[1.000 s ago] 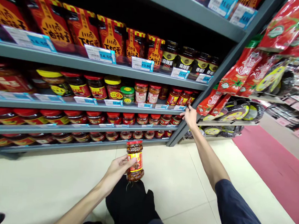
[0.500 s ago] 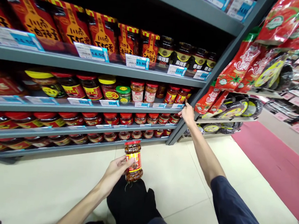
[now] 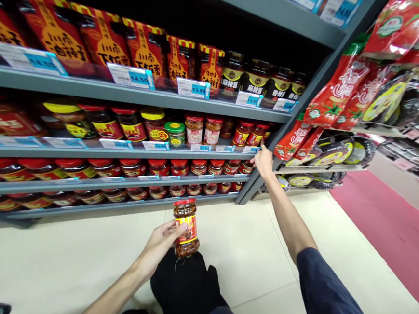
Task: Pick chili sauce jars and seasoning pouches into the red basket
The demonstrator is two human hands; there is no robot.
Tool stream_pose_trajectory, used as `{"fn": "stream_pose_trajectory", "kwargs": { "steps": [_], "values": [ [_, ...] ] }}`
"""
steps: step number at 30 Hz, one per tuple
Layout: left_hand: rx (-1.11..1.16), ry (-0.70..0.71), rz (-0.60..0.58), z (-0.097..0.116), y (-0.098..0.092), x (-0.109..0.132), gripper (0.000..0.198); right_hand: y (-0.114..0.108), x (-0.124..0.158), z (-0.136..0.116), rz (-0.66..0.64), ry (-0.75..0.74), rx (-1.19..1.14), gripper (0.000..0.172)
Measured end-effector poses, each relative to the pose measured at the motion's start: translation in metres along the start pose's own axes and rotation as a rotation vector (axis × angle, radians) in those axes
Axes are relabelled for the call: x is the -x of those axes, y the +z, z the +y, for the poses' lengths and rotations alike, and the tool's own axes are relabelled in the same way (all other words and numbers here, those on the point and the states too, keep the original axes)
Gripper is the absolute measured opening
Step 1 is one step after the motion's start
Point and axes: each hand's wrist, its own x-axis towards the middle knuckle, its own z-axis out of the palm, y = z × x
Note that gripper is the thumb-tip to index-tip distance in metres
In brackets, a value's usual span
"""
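Observation:
My left hand (image 3: 164, 240) is closed around a glass jar of chili sauce (image 3: 186, 232) with a red lid and a red and yellow label. The jar is held nearly upright, tilted slightly, above my dark-clothed knee. My right hand (image 3: 263, 162) is at the right end of the middle shelf, its fingers on the shelf edge (image 3: 227, 155), with the index finger reaching over it. Just behind that hand stand small jars with red and yellow labels (image 3: 255, 135). Part of its grip is hidden.
Rows of red-lidded jars (image 3: 103, 168) fill the lower shelves. Boxed jars (image 3: 143, 50) and dark jars (image 3: 257, 78) stand above. A grey shelf post (image 3: 252, 189) is beside my right hand. Red tomato packets (image 3: 332, 96) hang to the right. Pale tiles (image 3: 243, 237) cover the floor.
The view has shifted very slightly, so the shelves appear a little further right. Both hands keep their places, the left with the jar.

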Motion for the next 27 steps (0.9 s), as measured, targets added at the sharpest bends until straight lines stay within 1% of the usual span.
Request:
{"fn": "stream_pose_trajectory", "kwargs": {
  "steps": [9, 15, 20, 27],
  "values": [
    [-0.007, 0.009, 0.021, -0.002, -0.002, -0.001, 0.074, 0.002, -0.014, 0.003, -0.031, 0.039, -0.034, 0.061],
    [0.002, 0.01, 0.003, -0.002, 0.0, 0.002, 0.073, 0.0, -0.021, 0.008, -0.079, 0.033, -0.103, 0.061],
    [0.02, 0.021, 0.0, -0.003, 0.001, 0.005, 0.071, -0.002, -0.016, 0.009, -0.106, 0.008, -0.182, 0.061],
    [0.018, 0.011, 0.01, -0.004, -0.001, 0.007, 0.072, 0.006, -0.006, -0.002, -0.07, 0.003, -0.341, 0.056]
  ]
}}
